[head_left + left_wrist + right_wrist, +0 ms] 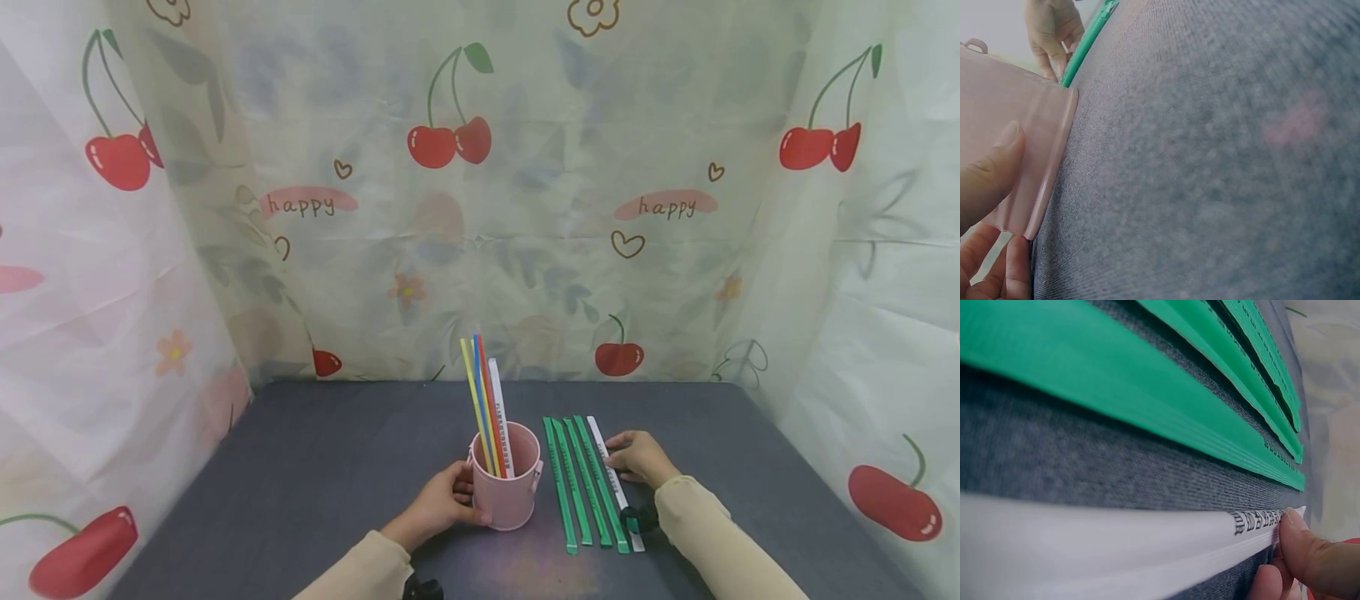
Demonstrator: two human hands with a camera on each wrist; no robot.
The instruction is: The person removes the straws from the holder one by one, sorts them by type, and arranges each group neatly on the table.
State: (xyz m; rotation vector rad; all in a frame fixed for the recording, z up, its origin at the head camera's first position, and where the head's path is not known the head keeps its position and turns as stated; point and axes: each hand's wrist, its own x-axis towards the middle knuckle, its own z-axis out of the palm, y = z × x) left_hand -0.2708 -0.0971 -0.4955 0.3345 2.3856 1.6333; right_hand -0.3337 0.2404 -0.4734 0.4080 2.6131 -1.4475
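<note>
My left hand (442, 504) holds the lower side of a small pink bucket (506, 504), its thumb on the wall (997, 169) and its fingers round the base. Several straws stand in the bucket, leaning left: yellow, blue and red ones (480, 400), and a white paper-wrapped straw (497, 400) with dark print. To the right, my right hand (641, 457) pinches another white wrapped straw (1116, 550) near its far end, thumb on top. That straw lies on the dark cloth, beside several green wrapped straws (577, 483) in a row.
A dark grey cloth (352, 450) covers the table. A curtain (525, 250) with cherries and hearts hangs behind the table and along both sides. Dark wrist camera parts (639, 518) sit over the near ends of the right-hand straws.
</note>
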